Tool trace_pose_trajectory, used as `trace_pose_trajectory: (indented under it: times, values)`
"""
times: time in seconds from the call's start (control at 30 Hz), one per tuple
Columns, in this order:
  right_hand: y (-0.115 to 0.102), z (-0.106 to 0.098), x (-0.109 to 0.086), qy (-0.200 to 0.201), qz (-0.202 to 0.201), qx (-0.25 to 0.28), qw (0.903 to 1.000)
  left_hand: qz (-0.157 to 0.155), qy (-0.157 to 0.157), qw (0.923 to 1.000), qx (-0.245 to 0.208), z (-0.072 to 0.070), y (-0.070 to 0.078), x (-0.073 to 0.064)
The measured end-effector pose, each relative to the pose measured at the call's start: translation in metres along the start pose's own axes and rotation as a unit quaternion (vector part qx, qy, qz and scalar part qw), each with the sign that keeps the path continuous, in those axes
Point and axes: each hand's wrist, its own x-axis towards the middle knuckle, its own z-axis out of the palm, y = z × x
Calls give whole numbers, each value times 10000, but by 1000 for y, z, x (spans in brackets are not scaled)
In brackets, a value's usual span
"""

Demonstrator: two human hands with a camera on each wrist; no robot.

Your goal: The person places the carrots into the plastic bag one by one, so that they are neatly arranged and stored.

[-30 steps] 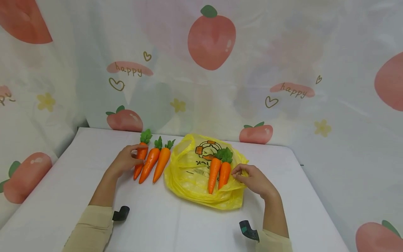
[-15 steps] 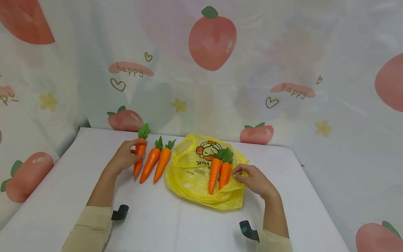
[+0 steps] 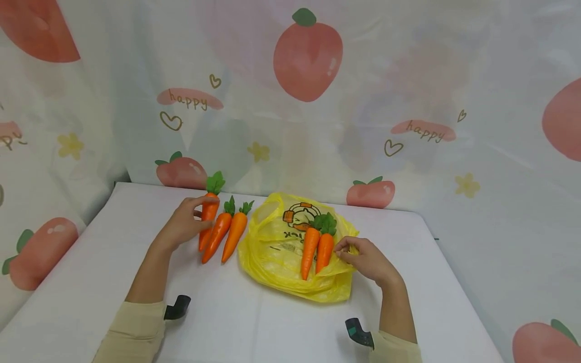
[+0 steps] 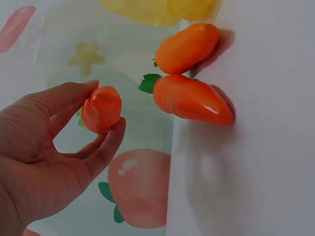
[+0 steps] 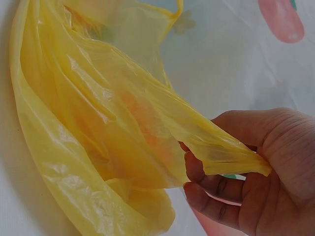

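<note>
My left hand pinches a carrot between thumb and fingers; in the left wrist view that carrot points its tip at the camera, apart from the two others. Just right of it in the head view, a second carrot and a third carrot lie side by side on the table. A yellow plastic bag lies spread in the middle, with two carrots at its opening. With thumb and fingers my right hand holds the edge of the bag at its right side.
The table has a white cover. Behind it hangs a cloth backdrop printed with fruit, running along the left and right sides too. A black camera mount sticks out from the left sleeve, another camera mount from the right.
The left hand has lifted its carrot and shifted it slightly away from me, then right towards the two beside it. My right hand and the bag have stayed put.
</note>
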Motion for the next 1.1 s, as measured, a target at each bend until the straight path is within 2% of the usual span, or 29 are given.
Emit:
trace_pose_trajectory:
  times: [0.27,0.5,0.77,1.1]
  values:
    - [0,1,-1,-4,-10,55,10000,237,-53,9997,59,2,15,-8]
    - [-1,0,0,11,-10,36,10000,464,-55,9989,-64,5,27,-15]
    - [-1,0,-1,-12,-40,57,10000,512,-83,9986,-133,11,40,-22]
    - [0,-1,1,-24,-13,5,10000,957,-212,9944,-398,20,58,-25]
